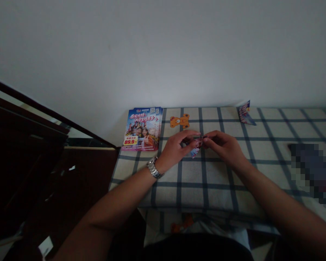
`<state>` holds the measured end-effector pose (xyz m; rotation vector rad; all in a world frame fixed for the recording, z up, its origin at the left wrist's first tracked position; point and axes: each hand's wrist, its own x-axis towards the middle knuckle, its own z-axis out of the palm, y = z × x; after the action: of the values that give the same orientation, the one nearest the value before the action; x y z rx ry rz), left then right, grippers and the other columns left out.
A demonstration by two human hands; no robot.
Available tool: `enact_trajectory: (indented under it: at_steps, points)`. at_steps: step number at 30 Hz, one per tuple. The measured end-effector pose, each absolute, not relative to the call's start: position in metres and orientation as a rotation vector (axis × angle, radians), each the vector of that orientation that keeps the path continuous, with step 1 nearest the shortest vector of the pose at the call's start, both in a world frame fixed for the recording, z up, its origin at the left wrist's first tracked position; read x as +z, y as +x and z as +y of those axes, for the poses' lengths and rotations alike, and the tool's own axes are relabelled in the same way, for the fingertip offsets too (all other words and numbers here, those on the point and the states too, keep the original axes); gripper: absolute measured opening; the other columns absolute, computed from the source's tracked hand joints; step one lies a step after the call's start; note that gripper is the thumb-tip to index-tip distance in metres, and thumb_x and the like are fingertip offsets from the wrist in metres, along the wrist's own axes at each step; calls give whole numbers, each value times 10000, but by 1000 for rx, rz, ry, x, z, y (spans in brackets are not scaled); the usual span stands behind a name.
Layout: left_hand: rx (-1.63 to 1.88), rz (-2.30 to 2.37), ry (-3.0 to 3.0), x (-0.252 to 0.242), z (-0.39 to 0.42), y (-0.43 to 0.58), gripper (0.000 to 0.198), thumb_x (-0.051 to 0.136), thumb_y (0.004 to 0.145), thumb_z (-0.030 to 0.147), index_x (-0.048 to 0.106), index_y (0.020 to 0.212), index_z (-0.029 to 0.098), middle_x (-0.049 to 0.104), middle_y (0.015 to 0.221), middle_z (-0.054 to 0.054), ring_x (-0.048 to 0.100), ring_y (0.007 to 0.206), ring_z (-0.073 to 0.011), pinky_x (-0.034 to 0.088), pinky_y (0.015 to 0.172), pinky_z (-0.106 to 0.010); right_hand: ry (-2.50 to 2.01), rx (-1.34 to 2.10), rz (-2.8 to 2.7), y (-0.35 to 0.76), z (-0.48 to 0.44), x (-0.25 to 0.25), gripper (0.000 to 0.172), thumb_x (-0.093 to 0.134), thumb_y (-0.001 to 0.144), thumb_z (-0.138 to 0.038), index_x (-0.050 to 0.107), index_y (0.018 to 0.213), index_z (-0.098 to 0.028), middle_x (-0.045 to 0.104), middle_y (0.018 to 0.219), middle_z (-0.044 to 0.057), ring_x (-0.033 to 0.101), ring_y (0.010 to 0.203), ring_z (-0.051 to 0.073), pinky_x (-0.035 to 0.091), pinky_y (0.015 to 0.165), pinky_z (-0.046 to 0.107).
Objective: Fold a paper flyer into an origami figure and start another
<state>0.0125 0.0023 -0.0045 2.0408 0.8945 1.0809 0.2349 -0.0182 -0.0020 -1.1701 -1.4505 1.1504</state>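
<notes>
My left hand (pixel 176 148) and my right hand (pixel 222 146) meet over the middle of a table covered by a checked cloth (pixel 206 181). Both pinch a small folded piece of printed paper (pixel 195 151) between fingertips; its lower corner hangs below my fingers. A metal watch (pixel 154 168) sits on my left wrist.
A stack of colourful flyers (pixel 142 128) lies at the table's far left corner. An orange bear figure (pixel 180 120) is on the cloth beside it. Another folded paper piece (pixel 244 113) stands near the wall. A blurred dark object (pixel 315 170) is at right. Dark wooden furniture (pixel 43 174) stands left.
</notes>
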Motion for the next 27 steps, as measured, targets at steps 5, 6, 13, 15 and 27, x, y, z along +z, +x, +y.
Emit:
enact_trajectory:
  at_steps: [5, 6, 13, 15, 27]
  points:
    - [1098, 855, 2103, -4, 4, 11, 134, 671, 1036, 314, 736, 1134, 248, 776, 1041, -30, 727, 963, -157, 576, 880, -314, -1171, 1177, -1486, 234, -19, 2, 342, 778, 904, -568, 764, 930, -227, 789, 822, 40, 742, 773, 198, 598, 746, 323]
    - [1099, 847, 2121, -4, 4, 10, 132, 670, 1037, 311, 738, 1133, 250, 773, 1035, -29, 724, 963, -157, 571, 891, -319, -1176, 1176, -1495, 234, -19, 3, 349, 770, 910, -574, 764, 919, -224, 790, 818, 42, 739, 767, 197, 595, 741, 321]
    - [1071, 868, 2142, 0, 2, 12, 137, 636, 1054, 325, 725, 1107, 235, 770, 1018, -28, 722, 964, -151, 573, 911, -314, -1277, 1150, -1529, 236, -19, 1, 408, 756, 905, -610, 751, 832, -209, 791, 781, 55, 731, 734, 199, 567, 681, 305]
    - [1040, 873, 2109, 1, 1, 13, 139, 644, 1049, 325, 721, 1118, 232, 776, 1041, -26, 728, 973, -147, 577, 904, -301, -1281, 1141, -1524, 236, -19, 1, 413, 747, 912, -611, 747, 823, -208, 786, 771, 49, 728, 724, 193, 562, 679, 299]
    - [1013, 906, 1875, -4, 2, 14, 198, 712, 1002, 404, 753, 1063, 220, 796, 998, -30, 739, 893, -156, 566, 787, -279, -1238, 1175, -1532, 234, -19, 3, 435, 699, 938, -639, 779, 876, -217, 790, 794, 58, 728, 742, 209, 595, 708, 330]
